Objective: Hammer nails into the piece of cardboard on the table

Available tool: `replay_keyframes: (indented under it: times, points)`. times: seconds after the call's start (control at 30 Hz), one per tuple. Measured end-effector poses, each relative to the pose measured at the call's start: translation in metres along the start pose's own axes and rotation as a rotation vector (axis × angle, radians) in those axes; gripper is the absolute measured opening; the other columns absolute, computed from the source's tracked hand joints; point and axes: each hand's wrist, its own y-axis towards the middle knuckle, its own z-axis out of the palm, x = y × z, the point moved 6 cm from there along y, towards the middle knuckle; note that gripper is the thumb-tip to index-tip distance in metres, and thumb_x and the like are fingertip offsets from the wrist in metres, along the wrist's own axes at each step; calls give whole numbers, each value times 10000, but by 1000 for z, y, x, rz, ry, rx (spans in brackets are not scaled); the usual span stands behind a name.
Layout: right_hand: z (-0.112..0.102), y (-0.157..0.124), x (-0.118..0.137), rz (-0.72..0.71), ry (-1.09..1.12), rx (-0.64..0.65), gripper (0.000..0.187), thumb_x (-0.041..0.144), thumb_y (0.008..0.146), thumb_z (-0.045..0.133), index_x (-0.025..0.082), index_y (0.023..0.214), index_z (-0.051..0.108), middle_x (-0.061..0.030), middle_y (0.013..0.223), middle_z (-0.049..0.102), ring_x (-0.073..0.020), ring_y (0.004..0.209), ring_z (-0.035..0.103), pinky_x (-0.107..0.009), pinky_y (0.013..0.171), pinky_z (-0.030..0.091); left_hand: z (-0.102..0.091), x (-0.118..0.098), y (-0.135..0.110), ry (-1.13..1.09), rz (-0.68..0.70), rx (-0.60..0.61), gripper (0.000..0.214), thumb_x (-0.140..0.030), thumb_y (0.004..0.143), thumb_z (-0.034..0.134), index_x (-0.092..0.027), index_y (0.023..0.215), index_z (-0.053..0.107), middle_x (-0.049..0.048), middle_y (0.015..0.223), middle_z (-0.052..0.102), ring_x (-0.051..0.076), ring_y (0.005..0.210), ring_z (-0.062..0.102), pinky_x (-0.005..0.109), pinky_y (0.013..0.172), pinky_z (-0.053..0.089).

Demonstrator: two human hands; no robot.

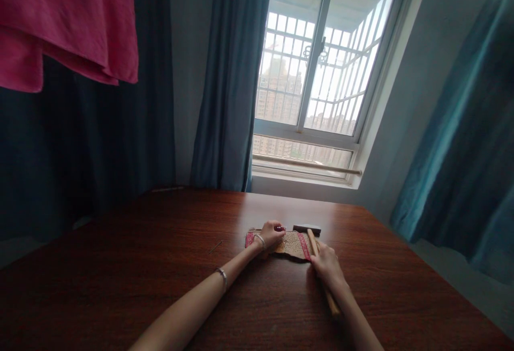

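Observation:
My right hand (pixel 327 262) is wrapped round the wooden handle of a hammer (pixel 331 303). Its dark head (pixel 301 229) rests over the far edge of a flat tan piece (pixel 295 242) with dark specks and pinkish-red bands, which lies on the table. Over the left part of that piece is my left hand (pixel 273 234), its fingers pinched together. Something dark red shows at the fingertips; whether it is a held object or the nails, I cannot tell. Left of this hand lie thin nail-like pieces (pixel 216 246).
The brown wooden table (pixel 160 281) spreads widely around both hands. Behind it are a barred window (pixel 313 73) and a blue curtain (pixel 228 83), with another curtain (pixel 453 153) on the right. A pink cloth (pixel 76 24) hangs at upper left.

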Motion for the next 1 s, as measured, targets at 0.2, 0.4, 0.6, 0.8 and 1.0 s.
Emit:
replay_keyframes:
  times: [0.2,0.4,0.6,0.8,1.0]
  points:
    - [3,-2,-1,14,-174,-20,285,319,777,431,155,910,622,-152,876,648,-254,834,615,-293,679,423,0,-1,0,-4,0,-6,197,-262,637,562,-111,717,661,52,707,662,145,679,596,203,616,433]
    - [-1,-6,-1,40,-218,1,369,416,800,395,179,984,609,-158,922,623,-278,853,608,-354,685,438,2,4,1,-58,-22,10,217,-285,625,601,-112,744,657,66,746,664,161,719,602,229,648,452]
    - [-2,-4,-3,69,-127,67,431,481,798,371,180,1002,603,-158,948,629,-277,884,600,-356,700,435,-8,-11,0,-169,10,2,424,-377,607,650,-119,942,622,73,810,650,160,727,596,247,638,470]
    - [-11,-1,-9,112,-26,78,498,533,805,314,193,1006,616,-151,976,638,-272,903,595,-347,706,433,-54,-37,11,-220,10,-47,376,-417,713,523,-94,867,640,93,799,646,162,719,580,249,608,463]
    - [-26,4,-17,144,37,-14,504,499,805,335,180,1115,573,-157,1027,630,-273,935,584,-332,729,422,-125,-10,-5,15,-97,-20,357,-379,678,516,-78,821,643,85,714,632,155,632,555,235,528,422]
